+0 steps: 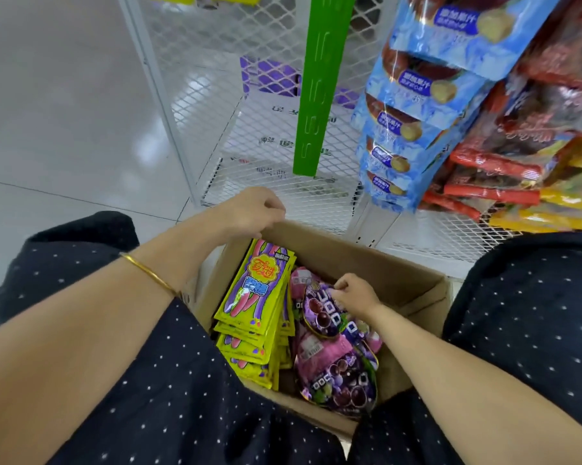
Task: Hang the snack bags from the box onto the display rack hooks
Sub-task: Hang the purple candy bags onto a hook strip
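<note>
From the head view, an open brown cardboard box (366,260) sits on the floor between the person's knees. Flat yellow-green snack bags (256,290) are stacked along its left side, with glossy purple grape-print snack bags (336,374) heaped on its right. The right hand (356,293) reaches in, fingers curled, pinching the top edge of the uppermost purple bag (319,313). The left hand (249,213) sits at the box's far left corner with its fingers curled; I cannot tell whether it grips the rim. Beyond stands a white wire-mesh display rack (215,62) with hanging pale blue snack bags (417,112).
</note>
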Tool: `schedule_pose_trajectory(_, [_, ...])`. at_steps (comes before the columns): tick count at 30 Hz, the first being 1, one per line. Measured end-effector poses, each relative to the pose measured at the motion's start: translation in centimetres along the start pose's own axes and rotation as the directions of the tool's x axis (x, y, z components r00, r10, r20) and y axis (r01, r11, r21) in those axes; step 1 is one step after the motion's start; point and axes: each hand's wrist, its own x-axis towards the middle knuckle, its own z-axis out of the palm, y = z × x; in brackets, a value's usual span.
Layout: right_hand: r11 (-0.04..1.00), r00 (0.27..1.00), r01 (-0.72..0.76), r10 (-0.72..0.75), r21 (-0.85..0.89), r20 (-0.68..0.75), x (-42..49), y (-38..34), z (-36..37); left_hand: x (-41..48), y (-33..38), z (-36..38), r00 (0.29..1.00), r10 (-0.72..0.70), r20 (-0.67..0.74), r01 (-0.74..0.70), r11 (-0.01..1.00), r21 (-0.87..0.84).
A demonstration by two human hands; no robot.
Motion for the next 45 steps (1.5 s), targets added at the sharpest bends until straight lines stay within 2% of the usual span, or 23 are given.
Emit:
schedule_pose_trajectory(4, [1.000,1.000,0.024,-0.024,0.011,0.010,0.5,-0.5,1.1,0.4,0.4,-1.1,0.999,-0.005,0.031,0.002,0.996,0.093])
schedule_pose_trajectory(8, [1.000,1.000,0.014,-0.014,-0.011,-0.002,1.0,-0.4,2.5,2.3,1.3,-1.9,0.975,-0.044,0.216,-0.009,0.970,0.241])
schedule_pose_trajectory(10, [1.000,1.000,-0.013,0.013,0.016,-0.005,1.6,-0.4,3.7,3.0,1.4,-2.1,0.967,-0.029,0.252,-0.060,0.939,0.339])
schedule_pose_trajectory(14, [0.998,1.000,-0.017,0.017,-0.057,0.001,2.6,-1.5,5.8,2.9,-0.3,-3.2,0.961,-0.034,0.275,-0.071,0.929,0.362])
schedule_pose_trajectory(19, [0.953,0.994,-0.012,0.045,-0.303,0.102,3.7,-1.1,7.6,2.2,-2.8,-4.7,0.982,-0.070,0.174,0.010,0.946,0.325])
schedule_pose_trajectory(24, [0.914,0.990,-0.034,0.086,-0.404,0.112,4.3,-1.0,9.7,2.1,-4.4,-4.0,0.992,-0.071,0.109,0.035,0.953,0.301])
schedule_pose_trajectory(28, [0.828,0.992,-0.025,0.089,-0.560,0.087,4.6,-0.9,10.5,2.0,-5.0,-3.4,0.987,-0.103,0.123,0.065,0.957,0.282])
schedule_pose_trajectory(32, [0.750,0.999,0.049,-0.025,-0.659,0.047,4.5,-0.7,10.3,2.7,-4.6,-3.0,0.983,-0.110,0.147,0.065,0.958,0.281])
schedule_pose_trajectory(37, [0.730,0.990,0.112,-0.140,-0.675,0.012,3.9,-0.4,7.7,3.6,-3.4,-1.8,0.973,-0.062,0.222,0.007,0.971,0.239])
schedule_pose_trajectory(39, [0.755,0.984,0.147,-0.178,-0.639,0.017,3.3,-0.4,6.3,3.9,-3.6,-1.1,0.969,-0.071,0.235,0.021,0.978,0.209])
schedule_pose_trajectory(41, [0.823,0.966,0.212,-0.259,-0.527,-0.016,2.6,-0.8,4.8,4.1,-4.0,-0.3,0.967,-0.114,0.227,0.071,0.979,0.190])
schedule_pose_trajectory(43, [0.852,0.934,0.300,-0.353,-0.429,-0.048,1.3,-2.5,3.0,4.1,-4.5,0.4,0.955,-0.211,0.208,0.184,0.973,0.141])
schedule_pose_trajectory(45, [0.824,0.880,0.417,-0.472,-0.383,-0.056,-0.6,-4.7,1.0,3.8,-4.8,0.9,0.914,-0.342,0.218,0.359,0.932,-0.046])
